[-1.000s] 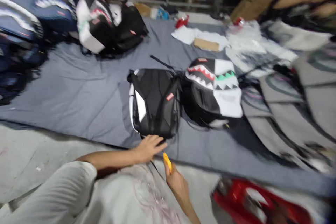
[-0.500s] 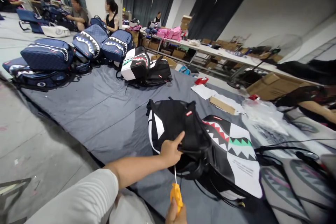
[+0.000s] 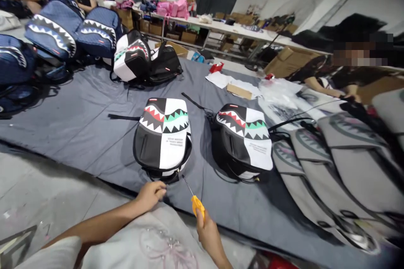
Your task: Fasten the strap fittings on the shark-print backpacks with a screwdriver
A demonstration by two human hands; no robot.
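A black-and-white backpack [image 3: 162, 134] with red and green shark teeth lies front side up on the grey cloth [image 3: 94, 134], a strap stretched out to its left. Just below its bottom end is my left hand [image 3: 151, 195], fingers curled together; whether anything is between them is too small to tell. My right hand [image 3: 206, 229] holds a tool with a yellow handle [image 3: 198, 207] and a thin metal shaft, its tip near the backpack's lower edge. To the right lies a second matching backpack [image 3: 243, 138].
Several grey backpacks [image 3: 315, 168] lie at the right, near a person's arms. Blue backpacks [image 3: 57, 29] and another black-and-white one [image 3: 132, 56] stand at the back left. Plastic wrap [image 3: 280, 98] and cardboard [image 3: 239, 91] lie beyond.
The near backpack now shows its patterned front instead of its black back and sits apart from the second one. My left hand has come off it, down and left. The view has turned right.
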